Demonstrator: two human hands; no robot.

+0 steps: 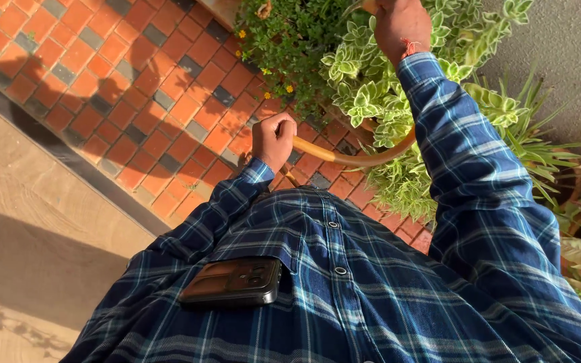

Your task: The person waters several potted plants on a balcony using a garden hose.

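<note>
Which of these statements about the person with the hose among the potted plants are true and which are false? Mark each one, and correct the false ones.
1. The left hand is closed around an orange-tan hose. True.
2. The right hand rests on the brick paving. False: it is raised at the top of the view, over the variegated green-and-white plant.
3. The person wears a plain red shirt. False: it is a blue checked shirt.
4. A dark phone sits in the shirt's chest pocket. True.
5. A plant with small yellow flowers stands beside the variegated one. True.
</note>
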